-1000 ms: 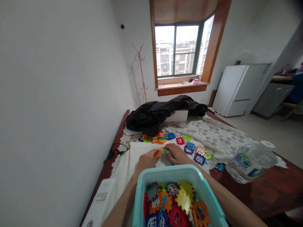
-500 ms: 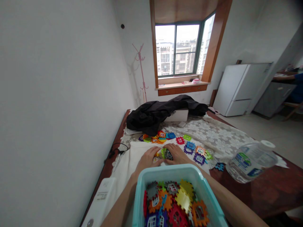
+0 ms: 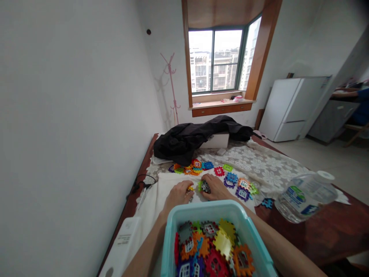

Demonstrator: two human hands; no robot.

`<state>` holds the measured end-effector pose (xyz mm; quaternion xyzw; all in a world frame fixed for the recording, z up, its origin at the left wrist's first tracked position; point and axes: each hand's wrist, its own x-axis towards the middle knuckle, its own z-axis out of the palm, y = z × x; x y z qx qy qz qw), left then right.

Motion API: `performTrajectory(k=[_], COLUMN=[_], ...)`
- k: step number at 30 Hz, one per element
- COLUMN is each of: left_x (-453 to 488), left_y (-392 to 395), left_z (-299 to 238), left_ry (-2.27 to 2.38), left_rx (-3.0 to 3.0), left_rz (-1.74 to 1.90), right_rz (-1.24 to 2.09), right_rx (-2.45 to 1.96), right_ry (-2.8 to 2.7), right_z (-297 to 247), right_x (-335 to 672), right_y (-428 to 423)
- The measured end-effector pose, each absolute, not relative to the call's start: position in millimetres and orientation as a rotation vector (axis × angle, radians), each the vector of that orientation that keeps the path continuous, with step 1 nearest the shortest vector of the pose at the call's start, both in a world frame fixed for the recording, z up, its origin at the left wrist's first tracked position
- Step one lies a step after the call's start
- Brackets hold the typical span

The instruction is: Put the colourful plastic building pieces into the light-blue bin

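Beyond the box's far rim, my left hand (image 3: 177, 195) curls its fingers round a yellow building piece (image 3: 190, 188), with a pale part partly hidden under the fingertips. My right hand (image 3: 215, 187) is closed on a grey window piece (image 3: 205, 187) that has a bright green piece (image 3: 200, 186) at its left side; whether the two are joined I cannot tell. A strip of white cloth (image 3: 167, 184) shows between and around the hands. Nearest me stands a light-blue plastic box (image 3: 204, 207) holding several notched pieces, among them a yellow piece (image 3: 223, 243) and a red piece (image 3: 215, 263).
Colourful pieces (image 3: 193, 168) lie in a cluster behind the hands, and a purple piece (image 3: 242, 193) lies with others to the right. A large clear bottle (image 3: 305, 198) stands at right. Black cloth (image 3: 184, 140) covers the table's far end. A person's sleeve (image 3: 362, 105) shows far right.
My hands have drawn slightly apart, the left one going left with the yellow piece. The gap between the yellow piece and the green and grey pieces has widened.
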<state>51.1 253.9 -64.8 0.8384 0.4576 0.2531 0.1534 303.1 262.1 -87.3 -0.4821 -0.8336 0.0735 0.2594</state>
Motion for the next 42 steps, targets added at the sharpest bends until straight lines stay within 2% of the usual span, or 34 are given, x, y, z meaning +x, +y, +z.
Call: performTrajectory(k=[10,15,19,23,28,32,36,38,42], left_x=[59.3,62.0,58.8,54.9,56.8,61.9,64.5,64.7,64.3], left_y=[251.4,248.2,249.2,249.6,249.0,249.8,250.5,250.3,249.6], left_z=[-55.9,-50.8,-51.2,-51.6,-52.1,-54.6,-54.2,-52.6,-49.3], left_ry=[1.417,1.491,1.5,1.516,1.434,1.449,1.499,1.481,1.453], left_rx=[2.541,2.489,2.454,2.413,2.504,2.564,2.542,2.536,2.538], left_rz=[0.509,0.528,0.607,0.691,0.564,0.425,0.372,0.37,0.422], right_rz=[0.202,0.274,0.474,0.667,0.638,0.746,0.744,0.649,0.224], right_rx=[-1.386,-1.36,-1.191,-0.979,-0.864,-0.75,-0.733,-0.927,-1.483], right_ry=[-2.142,-1.878,-1.56,-1.409,-1.866,-2.36,-2.311,-2.075,-1.83], right_z=[-87.5,-83.4,-61.3,-14.9,53.1,84.4,69.6,43.0,-31.9], right_x=[310.3,313.8,326.5,345.6,337.7,310.4,323.3,348.7,402.6], right_y=[262.6,264.5,268.1,256.2,194.4,146.4,148.1,165.7,203.1])
